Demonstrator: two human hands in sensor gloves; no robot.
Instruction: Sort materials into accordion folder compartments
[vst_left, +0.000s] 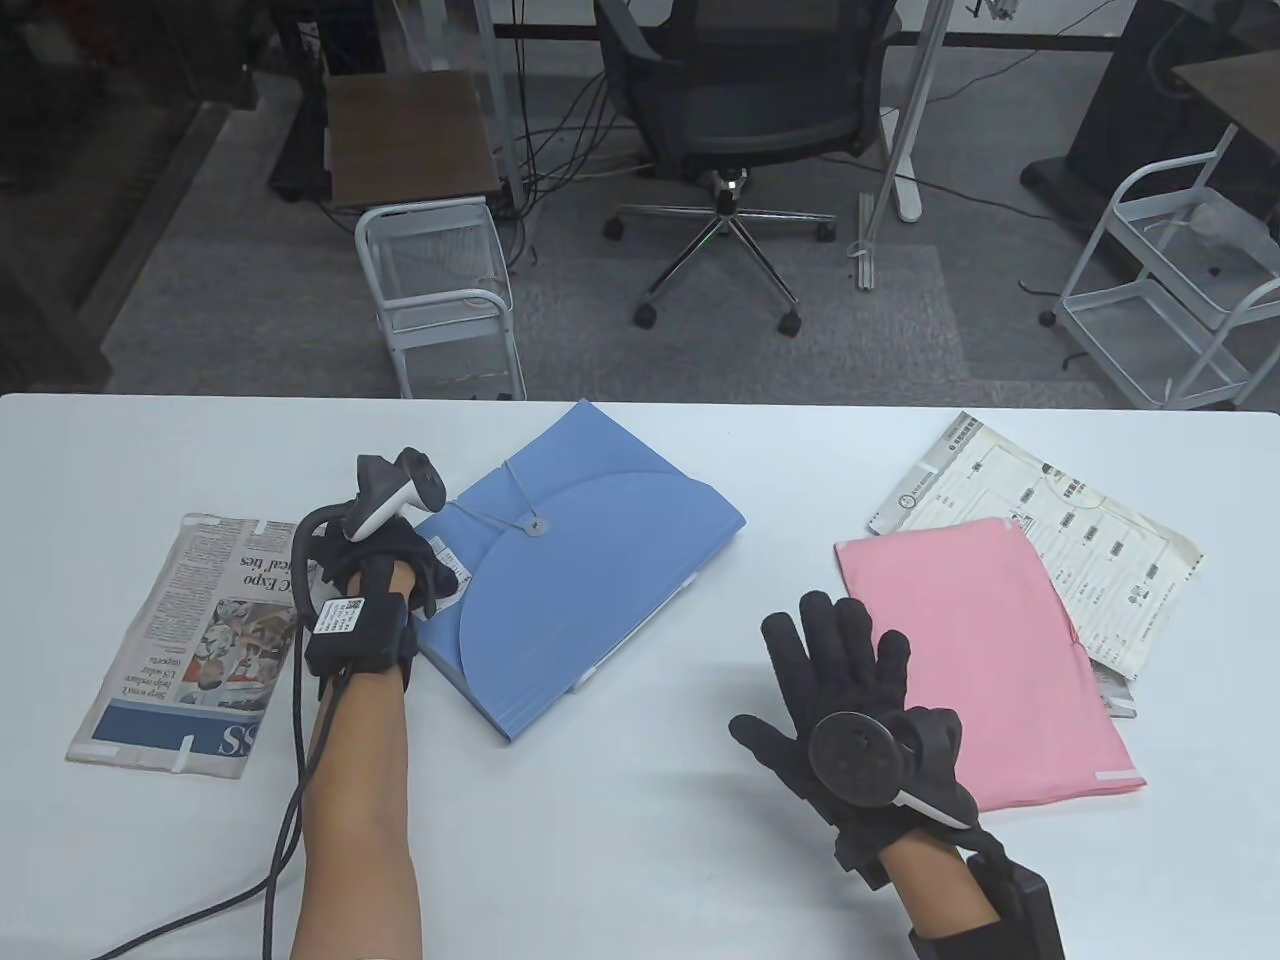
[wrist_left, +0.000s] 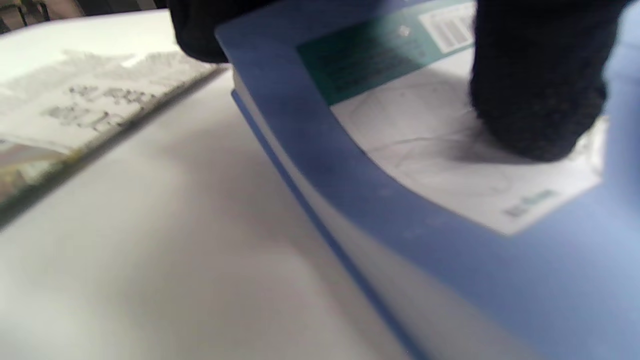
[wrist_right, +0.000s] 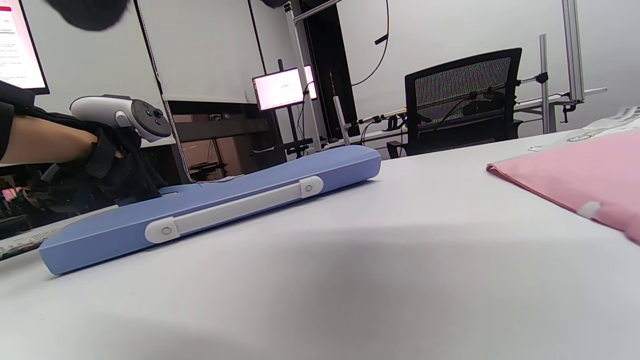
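A blue accordion folder lies flat and closed at the table's middle, its string wound on a button. My left hand rests on the folder's left corner; in the left wrist view a fingertip presses on the white label there. My right hand hovers with fingers spread, empty, between the folder and a pink paper sheet. A printed form lies under the pink sheet. A folded newspaper lies at the left. The right wrist view shows the folder's side with its white handle.
The white table has bare surface at the front middle. Beyond its far edge stand an office chair and two white wire carts. A black cable trails from my left wrist.
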